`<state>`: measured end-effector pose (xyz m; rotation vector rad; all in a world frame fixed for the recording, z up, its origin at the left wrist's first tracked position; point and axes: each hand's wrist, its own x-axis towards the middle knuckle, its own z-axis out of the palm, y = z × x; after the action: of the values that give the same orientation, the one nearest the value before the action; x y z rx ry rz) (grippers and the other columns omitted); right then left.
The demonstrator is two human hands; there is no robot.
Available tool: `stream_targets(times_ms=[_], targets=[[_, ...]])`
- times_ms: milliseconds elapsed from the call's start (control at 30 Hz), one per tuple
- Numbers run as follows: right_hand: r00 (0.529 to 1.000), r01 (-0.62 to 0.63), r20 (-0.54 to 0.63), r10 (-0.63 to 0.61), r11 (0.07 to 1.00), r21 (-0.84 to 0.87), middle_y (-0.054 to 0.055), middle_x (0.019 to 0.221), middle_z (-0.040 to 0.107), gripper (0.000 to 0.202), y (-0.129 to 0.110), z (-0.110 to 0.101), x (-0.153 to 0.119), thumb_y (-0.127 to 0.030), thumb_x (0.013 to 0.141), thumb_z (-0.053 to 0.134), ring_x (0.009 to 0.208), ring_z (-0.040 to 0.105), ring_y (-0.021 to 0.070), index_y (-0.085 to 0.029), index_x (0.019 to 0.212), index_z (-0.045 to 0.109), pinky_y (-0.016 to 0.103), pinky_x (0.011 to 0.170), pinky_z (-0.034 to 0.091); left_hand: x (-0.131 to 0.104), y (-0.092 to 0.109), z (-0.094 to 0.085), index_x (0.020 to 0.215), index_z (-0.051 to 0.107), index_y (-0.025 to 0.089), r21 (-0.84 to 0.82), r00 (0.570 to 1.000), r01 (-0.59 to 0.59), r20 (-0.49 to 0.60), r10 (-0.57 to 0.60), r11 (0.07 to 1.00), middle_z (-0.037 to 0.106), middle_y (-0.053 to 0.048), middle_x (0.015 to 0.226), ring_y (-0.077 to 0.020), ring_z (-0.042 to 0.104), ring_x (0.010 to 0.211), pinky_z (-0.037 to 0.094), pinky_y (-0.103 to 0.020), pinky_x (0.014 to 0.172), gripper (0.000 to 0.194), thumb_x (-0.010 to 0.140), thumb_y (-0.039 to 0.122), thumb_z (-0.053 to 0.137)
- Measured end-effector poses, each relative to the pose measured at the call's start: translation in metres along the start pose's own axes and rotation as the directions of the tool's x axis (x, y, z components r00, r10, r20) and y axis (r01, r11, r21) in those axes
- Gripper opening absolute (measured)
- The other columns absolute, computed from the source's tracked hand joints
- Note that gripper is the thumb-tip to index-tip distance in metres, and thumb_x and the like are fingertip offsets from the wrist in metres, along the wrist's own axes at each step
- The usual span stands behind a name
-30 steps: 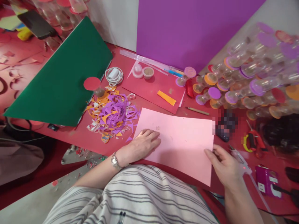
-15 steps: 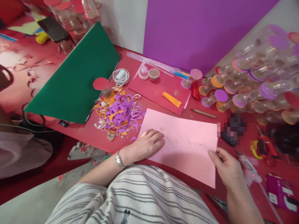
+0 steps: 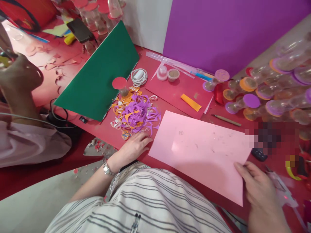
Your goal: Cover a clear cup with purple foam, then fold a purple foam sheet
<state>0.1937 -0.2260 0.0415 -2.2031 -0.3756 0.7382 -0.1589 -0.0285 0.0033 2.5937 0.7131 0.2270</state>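
Note:
A pink sheet of paper [image 3: 199,152] with faint smudges lies at the front of the red table. My right hand [image 3: 257,181] pinches its right edge, thumb on top and the fingers curled beneath. Just off the sheet's left edge, my left hand [image 3: 136,145] rests low over the table with its fingers stretched out, holding nothing. Its fingertips are close to a heap of purple and orange paper scraps [image 3: 138,111]. A watch [image 3: 107,169] is on my left wrist.
A green board [image 3: 104,71] leans left of the scraps, and a purple board [image 3: 218,32] stands behind. Clear bottle-shaped pieces with coloured discs [image 3: 274,94] crowd the right. A glue gun [image 3: 282,187] lies beyond my right hand. At the left is another person's hand [image 3: 21,74].
My left hand has slid off the pink sheet to the left, toward the scraps. My right hand still grips the sheet's right edge. The view has shifted, and another person's hand now shows.

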Motion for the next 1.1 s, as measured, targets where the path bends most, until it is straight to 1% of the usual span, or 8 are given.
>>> stream_targets(times_ms=[100, 267, 467, 667, 800, 933, 1033, 1100], targets=[[0.995, -0.081, -0.057, 0.078, 0.996, -0.049, -0.001, 0.065, 0.064, 0.035, -0.014, -0.004, -0.007, -0.049, 0.049, 0.075, 0.064, 0.058, 0.0171, -0.022, 0.067, 0.061, 0.030, 0.063, 0.052, 0.003, 0.000, 0.004, 0.107, 0.060, 0.017, 0.018, 0.999, 0.025, 0.025, -0.025, 1.000, 0.062, -0.009, 0.109, -0.0193, 0.061, 0.099, 0.054, -0.033, 0.088, 0.014, 0.097, 0.014, 0.052], [0.995, -0.054, -0.092, 0.047, 0.996, -0.075, 0.000, 0.060, 0.061, 0.034, -0.025, -0.006, -0.012, -0.051, 0.047, 0.071, 0.064, 0.057, 0.0185, -0.024, 0.061, 0.057, 0.032, 0.063, 0.053, 0.012, 0.003, -0.001, 0.094, 0.060, 0.016, 0.094, 0.995, 0.050, 0.085, -0.058, 0.994, 0.063, -0.007, 0.096, -0.0169, 0.060, 0.086, 0.052, -0.029, 0.080, 0.018, 0.098, 0.010, 0.044], [0.997, -0.061, -0.052, 0.057, 0.995, -0.085, 0.001, 0.063, 0.066, 0.033, -0.033, 0.001, -0.012, -0.050, 0.046, 0.072, 0.059, 0.056, 0.0177, -0.023, 0.063, 0.063, 0.031, 0.058, 0.051, 0.019, 0.004, 0.001, 0.090, 0.056, 0.017, 0.157, 0.990, 0.099, 0.080, -0.113, 0.983, 0.059, -0.004, 0.082, -0.0160, 0.058, 0.074, 0.050, -0.026, 0.070, 0.017, 0.098, 0.010, 0.043], [0.998, -0.049, -0.044, 0.046, 0.996, -0.080, 0.001, 0.061, 0.066, 0.030, -0.038, 0.003, -0.011, -0.048, 0.048, 0.071, 0.055, 0.055, 0.0176, -0.024, 0.063, 0.063, 0.032, 0.057, 0.052, 0.020, 0.007, 0.002, 0.087, 0.050, 0.018, 0.177, 0.987, 0.125, 0.080, -0.141, 0.976, 0.059, -0.003, 0.081, -0.0162, 0.057, 0.071, 0.050, -0.027, 0.068, 0.017, 0.096, 0.007, 0.042], [0.999, -0.035, -0.020, 0.033, 0.994, -0.105, 0.002, 0.056, 0.063, 0.026, -0.034, 0.002, -0.008, -0.047, 0.051, 0.070, 0.051, 0.052, 0.0174, -0.024, 0.059, 0.062, 0.033, 0.055, 0.052, 0.020, 0.010, 0.002, 0.086, 0.049, 0.019, 0.137, 0.982, 0.169, 0.055, -0.178, 0.976, 0.058, -0.003, 0.079, -0.0176, 0.057, 0.072, 0.050, -0.030, 0.069, 0.018, 0.095, 0.005, 0.042], [0.997, -0.077, -0.015, 0.076, 0.996, -0.037, 0.000, 0.055, 0.062, 0.028, -0.022, 0.004, -0.004, -0.047, 0.046, 0.074, 0.051, 0.053, 0.0172, -0.024, 0.057, 0.062, 0.032, 0.054, 0.052, 0.023, 0.014, 0.000, 0.089, 0.051, 0.018, 0.128, 0.969, 0.214, 0.095, -0.227, 0.968, 0.060, -0.003, 0.079, -0.0187, 0.058, 0.075, 0.049, -0.030, 0.069, 0.016, 0.092, 0.003, 0.045], [0.989, -0.150, 0.017, 0.149, 0.987, 0.058, 0.000, 0.058, 0.064, 0.030, -0.009, 0.004, 0.000, -0.044, 0.042, 0.079, 0.058, 0.060, 0.0196, -0.025, 0.059, 0.064, 0.030, 0.055, 0.053, 0.024, 0.018, -0.006, 0.092, 0.053, 0.018, 0.186, 0.959, 0.223, 0.136, -0.250, 0.957, 0.061, -0.003, 0.082, -0.0195, 0.058, 0.077, 0.049, -0.032, 0.073, 0.015, 0.091, 0.003, 0.049], [0.985, -0.169, 0.037, 0.166, 0.981, 0.100, 0.001, 0.063, 0.068, 0.031, 0.001, 0.002, 0.005, -0.044, 0.042, 0.081, 0.060, 0.062, 0.0203, -0.025, 0.062, 0.066, 0.030, 0.055, 0.053, 0.023, 0.020, -0.011, 0.094, 0.055, 0.017, 0.252, 0.955, 0.237, 0.116, -0.273, 0.938, 0.061, -0.005, 0.088, -0.0221, 0.058, 0.083, 0.049, -0.036, 0.077, 0.009, 0.091, 0.009, 0.057]])
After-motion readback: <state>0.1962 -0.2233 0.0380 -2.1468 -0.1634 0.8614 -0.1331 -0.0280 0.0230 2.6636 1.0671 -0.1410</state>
